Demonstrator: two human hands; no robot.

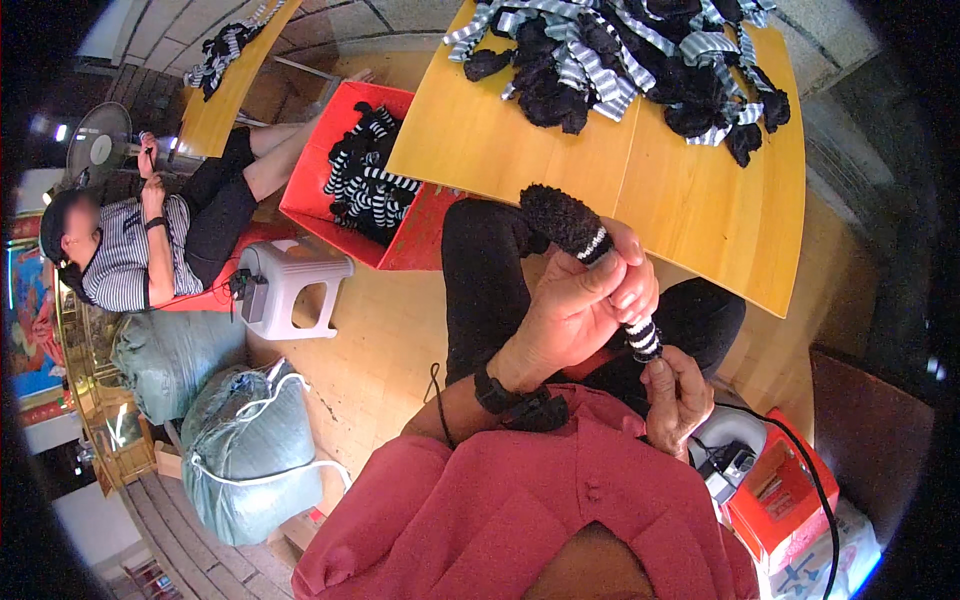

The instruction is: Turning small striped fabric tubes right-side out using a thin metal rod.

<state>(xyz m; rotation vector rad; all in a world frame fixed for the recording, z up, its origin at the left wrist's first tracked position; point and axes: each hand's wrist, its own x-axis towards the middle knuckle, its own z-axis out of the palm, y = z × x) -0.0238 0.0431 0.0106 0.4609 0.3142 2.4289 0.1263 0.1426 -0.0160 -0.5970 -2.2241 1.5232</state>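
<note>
Above my lap I hold a knitted tube (565,222), sock-like, with a fuzzy dark rounded end and black-and-white stripes. My left hand (590,300) is closed around its middle, hiding part of the stripes. The fuzzy end points up and to the left, out past my fingers. My right hand (676,398) pinches the narrow striped lower end. Just beyond my hands, a pile of similar striped pieces with dark fuzzy ends (590,65) lies on the yellow table (700,215).
A red bin (320,185) left of the table holds black-and-white striped pieces (375,185). Another person (150,235) sits at the far left near a white stool (295,285). Stuffed green sacks (255,455) stand at lower left. A red crate (785,490) and cable are at right.
</note>
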